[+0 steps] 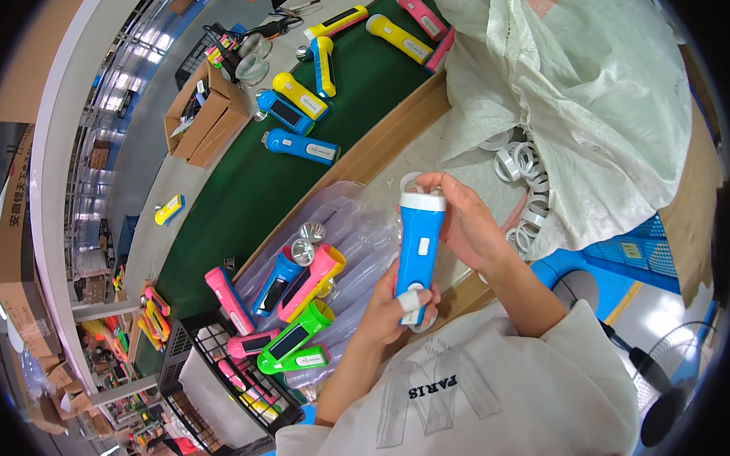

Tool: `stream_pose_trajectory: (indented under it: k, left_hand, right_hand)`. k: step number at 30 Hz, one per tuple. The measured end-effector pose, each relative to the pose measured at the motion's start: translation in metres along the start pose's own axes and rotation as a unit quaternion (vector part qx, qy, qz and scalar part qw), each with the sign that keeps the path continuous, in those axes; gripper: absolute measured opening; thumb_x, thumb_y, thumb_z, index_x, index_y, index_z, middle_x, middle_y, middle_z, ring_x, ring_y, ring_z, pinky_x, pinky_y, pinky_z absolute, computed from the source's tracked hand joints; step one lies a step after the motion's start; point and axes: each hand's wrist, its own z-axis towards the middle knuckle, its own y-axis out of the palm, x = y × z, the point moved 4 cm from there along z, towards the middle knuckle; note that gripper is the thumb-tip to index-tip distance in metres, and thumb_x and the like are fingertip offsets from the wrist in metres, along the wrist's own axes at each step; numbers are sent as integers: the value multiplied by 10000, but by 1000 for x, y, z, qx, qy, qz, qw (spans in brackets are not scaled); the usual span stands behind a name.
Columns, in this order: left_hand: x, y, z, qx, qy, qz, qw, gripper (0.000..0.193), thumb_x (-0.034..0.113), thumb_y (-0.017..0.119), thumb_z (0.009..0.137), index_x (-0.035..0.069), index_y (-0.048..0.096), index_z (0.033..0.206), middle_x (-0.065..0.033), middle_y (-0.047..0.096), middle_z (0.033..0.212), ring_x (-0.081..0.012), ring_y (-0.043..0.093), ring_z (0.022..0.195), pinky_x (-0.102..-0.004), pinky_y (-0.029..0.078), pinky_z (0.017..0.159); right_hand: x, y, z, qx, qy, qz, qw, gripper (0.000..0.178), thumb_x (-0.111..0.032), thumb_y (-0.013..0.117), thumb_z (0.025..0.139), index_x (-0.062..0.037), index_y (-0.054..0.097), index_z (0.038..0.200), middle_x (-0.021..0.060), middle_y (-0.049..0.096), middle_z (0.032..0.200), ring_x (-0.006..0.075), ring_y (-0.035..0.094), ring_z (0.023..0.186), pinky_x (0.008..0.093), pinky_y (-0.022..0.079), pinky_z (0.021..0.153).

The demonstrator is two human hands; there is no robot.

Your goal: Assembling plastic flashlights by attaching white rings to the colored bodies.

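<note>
My left hand (388,311) is closed round the lower handle of a blue flashlight (418,250), with a white wrap on one digit. The flashlight is upright in the picture, with its white head ring (423,201) at the top. My right hand (467,219) curls over that end, its fingers gripping the ring from above and from the right side. Part of another white ring shows behind the fingertips. Beside my left hand, several pink, blue and green flashlights (293,336) lie on clear plastic wrap (345,215), some with open heads and loose silver reflectors (302,251).
A green conveyor belt (213,215) runs along the left, carrying yellow, blue and pink flashlights (301,145). A woven white sack (578,99) spills white rings (530,161) at the right. A black crate (239,384) stands lower left; a cardboard box (208,118) sits beyond the belt.
</note>
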Motion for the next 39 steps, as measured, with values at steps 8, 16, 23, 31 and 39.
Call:
stream_pose_trajectory:
  k: [8, 16, 23, 31, 39]
  left_hand:
    - [98, -44, 62, 186, 97, 287, 935, 392, 282, 662, 883, 29, 547, 1159, -70, 620, 907, -174, 630, 764, -321, 522, 584]
    - [228, -67, 216, 216, 323, 712, 585, 387, 349, 639, 874, 53, 628, 1122, -218, 623, 989, -366, 604, 892, -423, 490, 765]
    - [239, -118, 287, 304, 132, 857, 396, 503, 355, 660, 836, 332, 506, 1314, -130, 546, 1251, -338, 360, 1317, -676, 282, 1008]
    - [227, -157, 210, 253, 79, 863, 430, 423, 270, 682, 789, 274, 549, 1191, -139, 585, 1150, -315, 436, 1234, -600, 405, 929]
    - [228, -245, 54, 308, -66, 848, 427, 384, 192, 672, 735, 250, 581, 1104, -142, 635, 1052, -392, 510, 1122, -493, 461, 915]
  right_hand:
    - [-49, -25, 24, 118, -298, -749, 580, 235, -180, 691, 816, -40, 618, 988, 132, 590, 927, 279, 594, 890, 375, 483, 768]
    - [-56, -47, 44, 152, -290, -836, 439, 265, -2, 592, 719, 66, 626, 974, 183, 558, 1168, 335, 519, 1056, 402, 457, 865]
    - [-56, -59, 47, 136, -242, -837, 472, 269, 18, 610, 722, 76, 593, 984, 229, 534, 1151, 376, 525, 1023, 421, 471, 881]
    - [-69, -50, 49, 159, -238, -874, 393, 529, -5, 630, 688, 13, 539, 1208, 246, 465, 1214, 395, 479, 1063, 436, 452, 910]
    - [-60, -66, 50, 111, -182, -927, 309, 494, -83, 634, 756, -70, 499, 1231, 155, 574, 846, 313, 619, 772, 401, 519, 670]
